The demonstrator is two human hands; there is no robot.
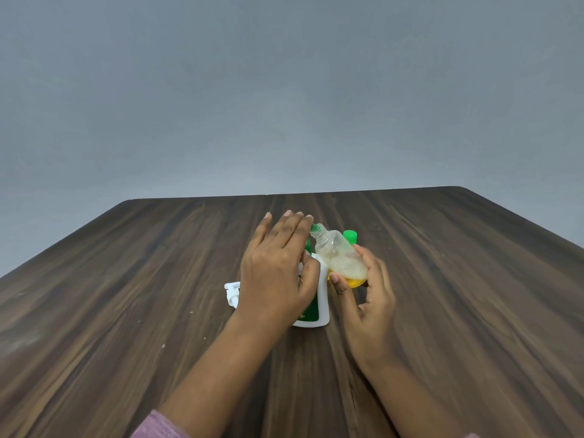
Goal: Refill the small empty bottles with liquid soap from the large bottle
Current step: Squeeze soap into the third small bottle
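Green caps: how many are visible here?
3 green caps: one at the left hand's fingertips beside the held bottle's neck, one behind that hand, one behind the bottle on the right. Others may be hidden.

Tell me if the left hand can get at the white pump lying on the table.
Probably yes. The pump lies on the table right beside the left hand, left of the large bottle, with nothing on it. The hand would only have to draw back from over that bottle.
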